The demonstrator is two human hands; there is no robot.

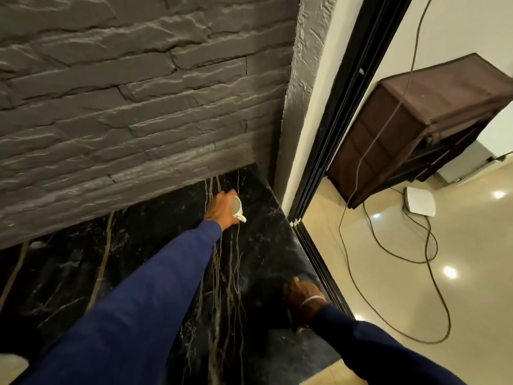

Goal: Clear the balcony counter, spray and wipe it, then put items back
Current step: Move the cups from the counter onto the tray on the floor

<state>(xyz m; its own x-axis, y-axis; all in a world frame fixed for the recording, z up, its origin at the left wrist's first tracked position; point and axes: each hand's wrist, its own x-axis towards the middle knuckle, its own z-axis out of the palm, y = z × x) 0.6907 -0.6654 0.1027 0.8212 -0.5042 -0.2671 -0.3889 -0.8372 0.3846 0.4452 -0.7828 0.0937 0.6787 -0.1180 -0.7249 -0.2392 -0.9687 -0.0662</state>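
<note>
White cup [238,208]: gripped, tilted, by left hand [221,209] above black marble table [155,262]. Right hand [301,294]: rested at table edge; finger state cannot be told.

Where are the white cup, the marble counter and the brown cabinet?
white cup [237,207], head view, on its inner wall.
marble counter [155,218], head view, on bare black top.
brown cabinet [394,140], head view, on its side panel.

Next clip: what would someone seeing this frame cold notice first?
First, the white cup gripped in the left hand, tilted on its side over the far end of the black marble counter, close to the grey stone wall. Next, the right hand resting on the counter's near right edge. Beyond the door track, a cable loops across the glossy floor.
</note>
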